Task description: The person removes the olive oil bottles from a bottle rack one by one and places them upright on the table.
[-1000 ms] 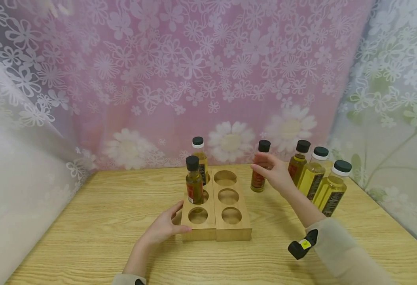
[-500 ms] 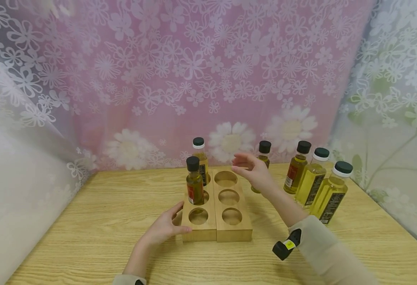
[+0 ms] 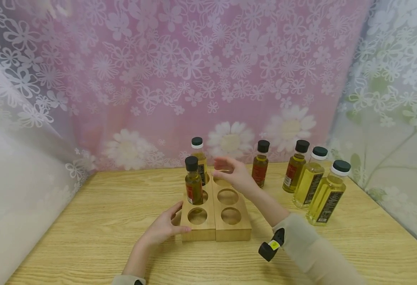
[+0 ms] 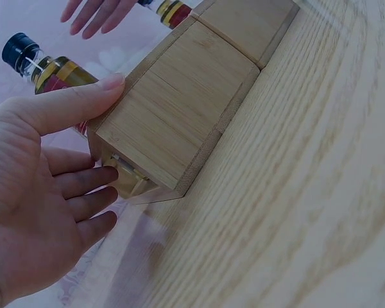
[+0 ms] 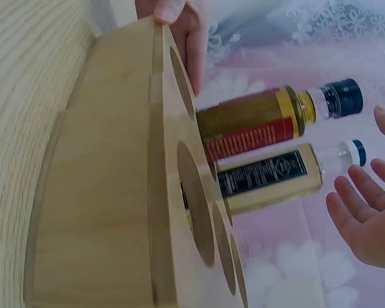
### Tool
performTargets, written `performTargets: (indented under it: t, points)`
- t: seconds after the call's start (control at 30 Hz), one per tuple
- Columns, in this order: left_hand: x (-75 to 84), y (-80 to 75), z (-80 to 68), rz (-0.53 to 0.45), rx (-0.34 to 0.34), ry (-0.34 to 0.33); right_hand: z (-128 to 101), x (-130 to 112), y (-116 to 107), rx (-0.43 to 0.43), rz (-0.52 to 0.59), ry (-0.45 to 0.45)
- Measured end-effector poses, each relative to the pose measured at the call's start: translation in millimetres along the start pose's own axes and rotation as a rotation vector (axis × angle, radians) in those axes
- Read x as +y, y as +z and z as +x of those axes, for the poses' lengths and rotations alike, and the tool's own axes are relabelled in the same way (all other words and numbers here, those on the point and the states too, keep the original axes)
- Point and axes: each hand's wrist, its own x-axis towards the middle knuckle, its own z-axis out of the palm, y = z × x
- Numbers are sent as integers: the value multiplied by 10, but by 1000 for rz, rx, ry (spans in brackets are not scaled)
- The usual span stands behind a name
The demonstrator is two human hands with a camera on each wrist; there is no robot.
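Two light wooden racks with round holes stand side by side. The left rack bears a dark olive-oil bottle with black cap and red label in its middle hole. Behind it, a yellow oil bottle with green-and-white cap occupies the rear hole. My left hand rests at the left rack's front corner, thumb on its front top edge, relaxed fingers along its left side. Fingers spread and loosely bent, my right hand hovers over the rear hole of the right rack, with nothing in it.
To the right stands a red-labelled bottle with black cap. Farther right are a similar bottle and two square yellow oil bottles, one behind the other. A flowered pink curtain hangs behind the wooden table.
My right hand has moved left from in front of the red-labelled bottle to over the right rack, uncovering that bottle. My left hand and both racks have stayed in place.
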Motion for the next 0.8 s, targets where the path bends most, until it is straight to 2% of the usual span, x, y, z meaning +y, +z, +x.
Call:
performTargets:
  t: [0.43,0.8]
  points:
    - [-10,-12,-13,-15,-7,0,44,-72,243,-47,3,9]
    - [-43,-8,-1,3,-19,11,92,40,368,-57,3,46]
